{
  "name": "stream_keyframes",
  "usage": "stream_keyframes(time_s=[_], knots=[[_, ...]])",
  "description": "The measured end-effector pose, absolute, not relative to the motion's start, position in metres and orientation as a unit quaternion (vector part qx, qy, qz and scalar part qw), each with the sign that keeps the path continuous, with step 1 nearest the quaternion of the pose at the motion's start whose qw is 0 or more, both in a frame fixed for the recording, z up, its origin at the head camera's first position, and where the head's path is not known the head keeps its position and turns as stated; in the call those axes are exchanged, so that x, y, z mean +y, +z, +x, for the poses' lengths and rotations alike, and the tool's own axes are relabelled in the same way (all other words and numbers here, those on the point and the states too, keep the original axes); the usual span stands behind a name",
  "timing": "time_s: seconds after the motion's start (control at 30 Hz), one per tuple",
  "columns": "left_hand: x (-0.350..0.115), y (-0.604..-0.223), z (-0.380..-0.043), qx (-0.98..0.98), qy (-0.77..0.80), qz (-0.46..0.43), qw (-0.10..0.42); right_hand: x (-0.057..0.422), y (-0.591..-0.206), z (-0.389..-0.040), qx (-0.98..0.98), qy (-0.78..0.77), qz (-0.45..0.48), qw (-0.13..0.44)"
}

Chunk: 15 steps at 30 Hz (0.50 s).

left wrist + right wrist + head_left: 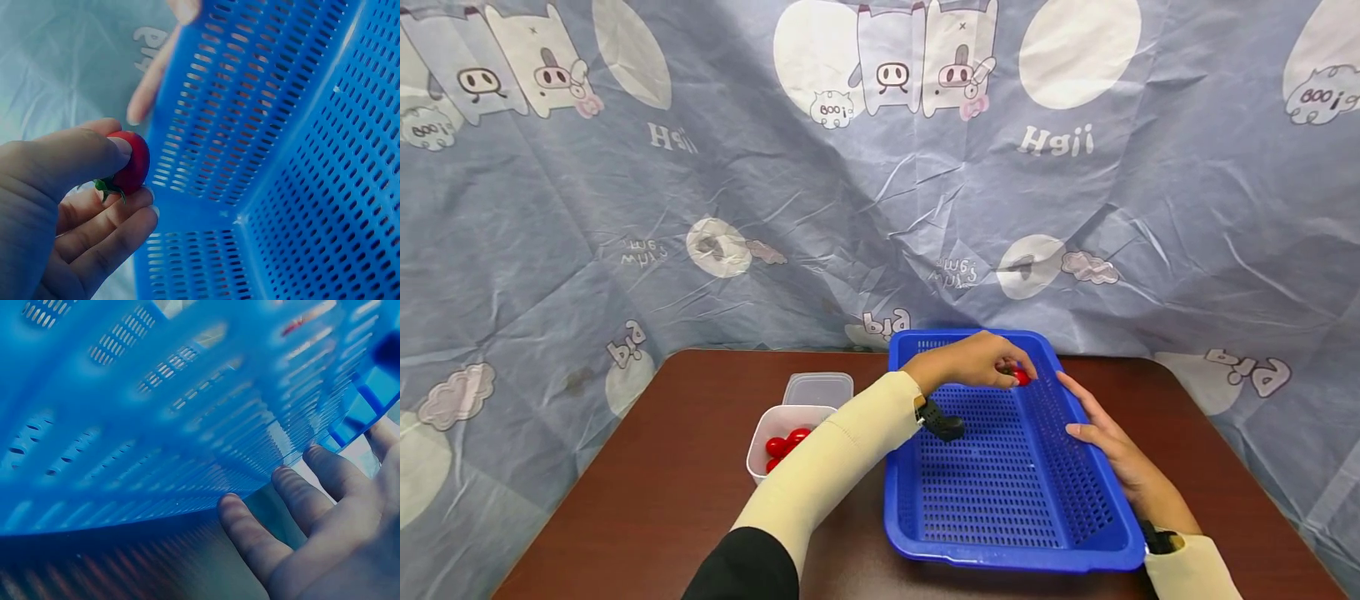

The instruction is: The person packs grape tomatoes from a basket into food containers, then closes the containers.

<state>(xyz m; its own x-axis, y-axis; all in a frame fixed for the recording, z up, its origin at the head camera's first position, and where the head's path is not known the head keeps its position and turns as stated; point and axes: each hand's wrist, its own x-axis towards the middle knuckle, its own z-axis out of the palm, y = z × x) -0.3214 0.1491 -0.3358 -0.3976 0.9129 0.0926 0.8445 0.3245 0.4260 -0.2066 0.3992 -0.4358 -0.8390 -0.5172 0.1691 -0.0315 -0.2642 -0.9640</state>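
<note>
Between thumb and fingertips, my left hand (973, 360) pinches a small red cherry tomato (135, 164) with a green stem. That hand reaches over the far part of a blue plastic basket (988, 508), whose sides and floor are slotted. My right hand (1123, 458) holds the basket's right rim, with the thumb over the rim and the fingers along the outer wall. In the right wrist view the fingers (306, 494) lie spread at the basket's outer side. The basket's visible floor is bare.
A white tub (760, 442) with several red tomatoes (786, 443) stands left of the basket, partly hidden by my left forearm. Behind it lies a clear plastic lid or tray (817, 389). All rest on a brown table (647, 483) against a patterned grey-blue cloth (850, 192).
</note>
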Motion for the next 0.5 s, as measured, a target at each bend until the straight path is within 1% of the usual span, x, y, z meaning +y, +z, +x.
stream_keyframes(time_s=[0.17,0.3,0.5], knots=[[0.121,-0.324,-0.317,0.798,0.237,0.552,0.050,0.399,-0.436,-0.209,0.586,-0.759,-0.234,0.160],[0.093,-0.316,-0.315,0.799,0.264,0.539,0.029,0.400,-0.437,-0.209,0.583,-0.762,-0.231,0.160],[0.049,-0.310,-0.307,0.802,0.283,0.525,0.026,0.400,-0.437,-0.207,0.587,-0.764,-0.213,0.162]])
